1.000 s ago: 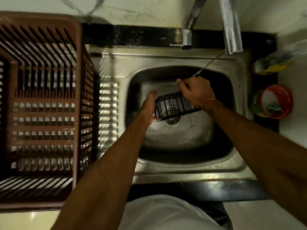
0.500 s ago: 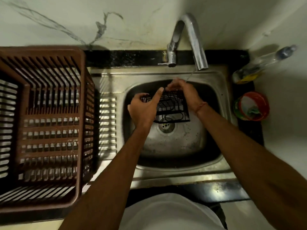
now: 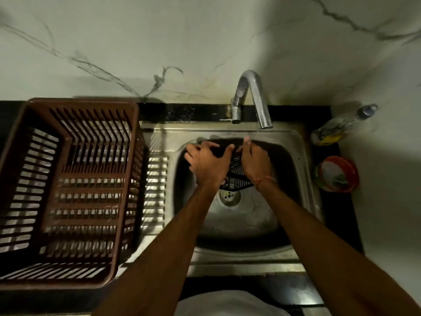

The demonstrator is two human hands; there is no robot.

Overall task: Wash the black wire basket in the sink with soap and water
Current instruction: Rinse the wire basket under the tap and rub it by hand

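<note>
The small black wire basket (image 3: 235,176) hangs over the far half of the steel sink (image 3: 303,169), just above the drain. My left hand (image 3: 208,164) wraps over its left side and top. My right hand (image 3: 255,164) grips its right side, with the fingertips up near the thin stream of water that falls from the chrome tap (image 3: 259,106). Both hands hide most of the basket; only its lower wires show between them.
A large brown plastic crate (image 3: 75,192) stands on the drainboard to the left. A dish-soap bottle (image 3: 337,126) lies at the back right, and a red tub (image 3: 337,174) with a scrubber sits beside the sink. A marble wall rises behind the tap.
Both hands have carried the basket away from the drain toward the tap and closed in around it. My view has tilted up, so more of the wall shows.
</note>
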